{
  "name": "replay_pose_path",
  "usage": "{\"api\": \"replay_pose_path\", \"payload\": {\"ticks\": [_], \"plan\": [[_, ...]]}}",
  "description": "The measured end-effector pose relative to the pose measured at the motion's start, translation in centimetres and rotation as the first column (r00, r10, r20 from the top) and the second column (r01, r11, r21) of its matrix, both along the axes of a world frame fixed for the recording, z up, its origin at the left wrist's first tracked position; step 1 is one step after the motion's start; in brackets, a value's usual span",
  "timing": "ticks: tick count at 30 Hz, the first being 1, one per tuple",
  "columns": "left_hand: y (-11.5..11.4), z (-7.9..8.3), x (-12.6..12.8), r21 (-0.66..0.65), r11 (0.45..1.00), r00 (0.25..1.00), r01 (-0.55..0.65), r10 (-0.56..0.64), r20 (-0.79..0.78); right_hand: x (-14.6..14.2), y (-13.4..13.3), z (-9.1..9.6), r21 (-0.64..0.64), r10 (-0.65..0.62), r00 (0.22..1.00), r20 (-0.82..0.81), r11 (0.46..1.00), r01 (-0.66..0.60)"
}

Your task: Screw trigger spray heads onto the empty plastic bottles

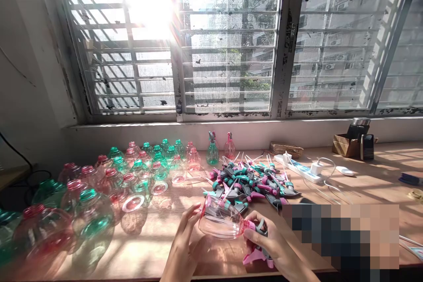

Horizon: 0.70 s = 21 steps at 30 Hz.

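A clear pink spray bottle (220,220) lies sideways in the air above the front of the table, its base to the left. At its neck, my right hand (264,238) is closed around the pink collar and the grey-and-pink trigger sprayer (261,228). My left hand (185,240) is beside the base with fingers apart and curved; fingertips are close to the bottle, and I cannot tell whether they touch. Below my right hand shows a pink trigger piece (256,257), partly hidden. Just behind the bottle is a heap of trigger sprayers (246,180) in pink, green and grey.
Several pink and green bottles without sprayers (94,211) stand across the left. Two bottles with sprayers, one green (212,152) and one pink (229,147), stand near the wall. A power strip (299,168) with cords and a cardboard box (343,145) are at right; a blurred patch covers the right front.
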<state>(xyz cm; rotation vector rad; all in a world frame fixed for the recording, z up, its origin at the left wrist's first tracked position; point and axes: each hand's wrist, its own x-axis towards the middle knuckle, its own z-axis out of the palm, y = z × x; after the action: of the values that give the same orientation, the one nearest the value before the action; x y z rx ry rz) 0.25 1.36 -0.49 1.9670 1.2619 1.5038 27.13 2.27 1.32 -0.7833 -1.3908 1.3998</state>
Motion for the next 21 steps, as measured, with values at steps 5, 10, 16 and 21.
{"api": "replay_pose_path", "payload": {"ticks": [5, 10, 16, 21], "plan": [[-0.3, -0.1, -0.1, -0.064, 0.991, 0.993, 0.114, -0.112, 0.038, -0.1, 0.1, -0.1, 0.001, -0.011, 1.0, 0.007, 1.0, 0.011], [-0.7, 0.5, 0.3, -0.029, 0.998, 0.997, 0.055, -0.054, 0.051, 0.0, 0.3, -0.6, 0.083, -0.068, 0.99, 0.124, 0.995, 0.058], [-0.3, 0.0, 0.4, -0.055, 0.997, 0.996, 0.062, -0.058, 0.062, 0.0, 0.2, -0.2, 0.016, -0.013, 0.999, 0.042, 1.0, 0.013], [-0.5, 0.3, -0.2, -0.053, 0.99, 0.992, 0.129, -0.129, -0.006, 0.0, 0.4, -1.0, 0.049, -0.058, 0.995, 0.083, 0.997, 0.054]]}}
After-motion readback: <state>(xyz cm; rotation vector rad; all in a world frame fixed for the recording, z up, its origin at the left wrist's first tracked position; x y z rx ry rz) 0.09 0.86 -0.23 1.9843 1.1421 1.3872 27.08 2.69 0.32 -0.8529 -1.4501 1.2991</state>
